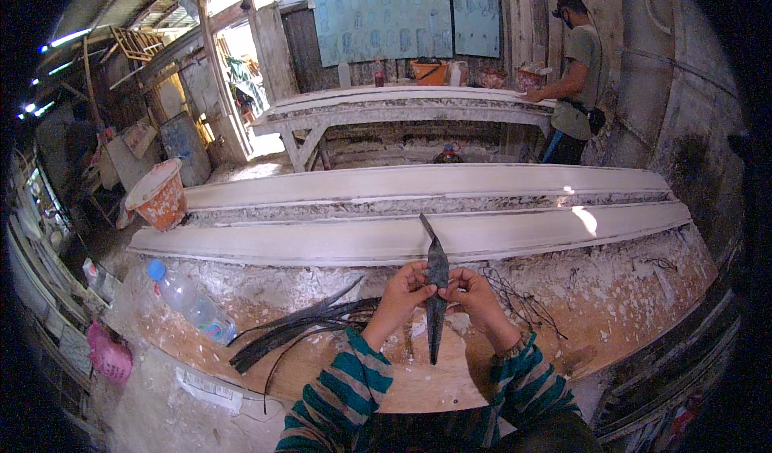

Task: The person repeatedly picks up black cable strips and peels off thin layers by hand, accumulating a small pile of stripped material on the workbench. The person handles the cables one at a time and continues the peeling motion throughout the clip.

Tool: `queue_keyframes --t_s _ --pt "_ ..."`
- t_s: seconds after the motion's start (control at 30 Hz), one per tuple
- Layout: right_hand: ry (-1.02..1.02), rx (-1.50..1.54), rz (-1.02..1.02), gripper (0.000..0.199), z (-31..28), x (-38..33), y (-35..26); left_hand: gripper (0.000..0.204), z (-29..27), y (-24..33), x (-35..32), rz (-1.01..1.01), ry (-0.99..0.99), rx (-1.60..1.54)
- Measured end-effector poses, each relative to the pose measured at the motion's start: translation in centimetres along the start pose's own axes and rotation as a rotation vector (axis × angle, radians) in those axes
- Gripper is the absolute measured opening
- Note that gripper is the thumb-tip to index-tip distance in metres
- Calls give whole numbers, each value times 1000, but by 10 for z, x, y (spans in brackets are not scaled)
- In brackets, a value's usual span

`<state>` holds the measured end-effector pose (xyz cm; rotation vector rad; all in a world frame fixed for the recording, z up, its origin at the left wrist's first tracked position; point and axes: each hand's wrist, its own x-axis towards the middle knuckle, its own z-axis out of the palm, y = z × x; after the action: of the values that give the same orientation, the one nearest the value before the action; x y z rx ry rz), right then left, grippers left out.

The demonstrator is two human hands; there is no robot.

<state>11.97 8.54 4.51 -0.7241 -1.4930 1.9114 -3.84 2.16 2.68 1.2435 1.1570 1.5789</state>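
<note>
Water bottle [191,302] left of your grip looks near empty; both hands, left [402,288] and right [474,292], are pinched on the dark strip [437,292] between them.

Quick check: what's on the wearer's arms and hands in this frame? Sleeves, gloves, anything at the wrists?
Both forearms wear long knit sleeves with broad teal and dark navy horizontal stripes, ending at ribbed cuffs by the wrists. The left hand and right hand are bare, with no gloves. No watch or band is clearly visible; the right cuff looks slightly bunched.
</note>
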Motion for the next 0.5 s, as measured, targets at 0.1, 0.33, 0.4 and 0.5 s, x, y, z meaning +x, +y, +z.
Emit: queue_keyframes --t_s 0.1,0.33,0.4,0.5 --pt "-40 -31 50 32 2 -2 -3 40 0 -2 1 24 17 21" --pt "-67 -65 59 38 5 -5 -7 38 3 9 -3 -121 5 -54" --pt "-39 -64 -10 43 4 -3 -7 37 5 11 -5 -192 -31 -65" --pt "-32 -82 -55 44 1 -1 -6 36 5 12 -7 -209 -76 -43"
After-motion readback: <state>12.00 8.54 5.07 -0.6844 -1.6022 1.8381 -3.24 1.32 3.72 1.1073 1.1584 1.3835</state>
